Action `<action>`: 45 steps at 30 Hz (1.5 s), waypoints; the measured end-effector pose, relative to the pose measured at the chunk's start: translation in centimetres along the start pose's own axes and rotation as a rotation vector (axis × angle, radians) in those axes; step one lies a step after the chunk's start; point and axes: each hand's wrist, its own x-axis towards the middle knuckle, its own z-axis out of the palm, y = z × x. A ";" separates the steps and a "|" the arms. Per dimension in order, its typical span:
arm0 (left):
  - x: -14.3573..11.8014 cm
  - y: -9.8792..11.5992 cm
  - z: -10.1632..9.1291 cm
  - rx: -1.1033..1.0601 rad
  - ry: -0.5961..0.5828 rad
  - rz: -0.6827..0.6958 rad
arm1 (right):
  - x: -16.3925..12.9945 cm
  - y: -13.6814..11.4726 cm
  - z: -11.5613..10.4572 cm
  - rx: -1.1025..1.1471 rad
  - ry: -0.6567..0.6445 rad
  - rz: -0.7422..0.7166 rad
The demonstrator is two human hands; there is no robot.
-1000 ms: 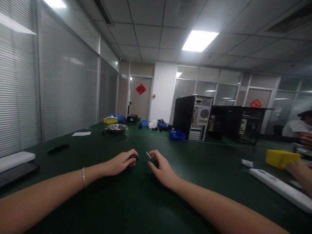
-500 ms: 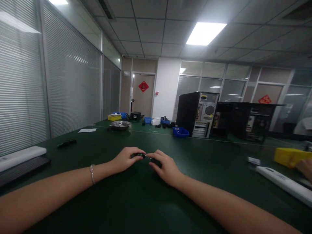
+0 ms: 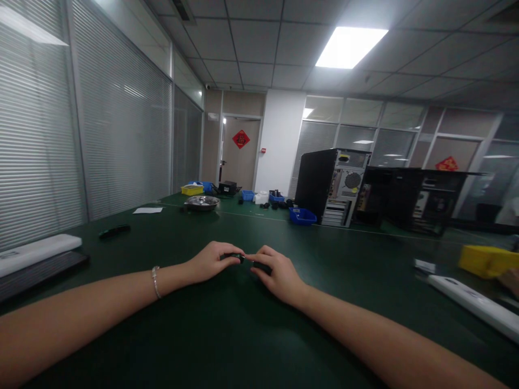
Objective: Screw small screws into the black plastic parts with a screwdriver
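Note:
My left hand [image 3: 211, 263] pinches a small black object [image 3: 236, 256] between thumb and fingers, just above the dark green table [image 3: 227, 335]. Facing it, my right hand [image 3: 281, 275] is closed around a dark, handle-like piece [image 3: 261, 267], mostly covered by the fingers. The right index finger reaches across to the end of the left object, seemingly touching it. A narrow gap shows between the two dark pieces. Their exact kind is too small and dim to make out.
At left lie a dark slim object [image 3: 114, 231], a white long box [image 3: 38, 255] and a black keyboard [image 3: 44, 274]. Farther back are a metal bowl [image 3: 201, 203], a blue bin [image 3: 302, 216] and a computer tower [image 3: 320, 186]. Another person's hand [image 3: 511, 281] is beside a yellow bin [image 3: 486, 260].
A thin shiny shaft bridged the two dark pieces before; now a small gap shows there instead. The hands have barely moved, and the camera view has shifted slightly.

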 end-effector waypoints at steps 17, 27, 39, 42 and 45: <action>-0.1 0.5 0.4 -0.209 -0.001 -0.140 | 0.0 0.2 0.2 0.042 0.014 -0.005; -0.2 1.8 0.1 -0.097 0.036 -0.072 | 0.0 0.1 0.0 0.020 0.023 -0.019; 0.0 1.4 0.3 -0.123 0.040 -0.103 | 0.2 0.2 0.2 0.049 0.029 -0.014; 0.0 1.5 0.2 -0.123 0.027 -0.098 | 0.1 0.1 0.1 0.049 0.019 -0.011; 0.0 1.6 0.2 -0.137 0.011 -0.104 | 0.1 0.1 0.1 0.049 0.006 -0.011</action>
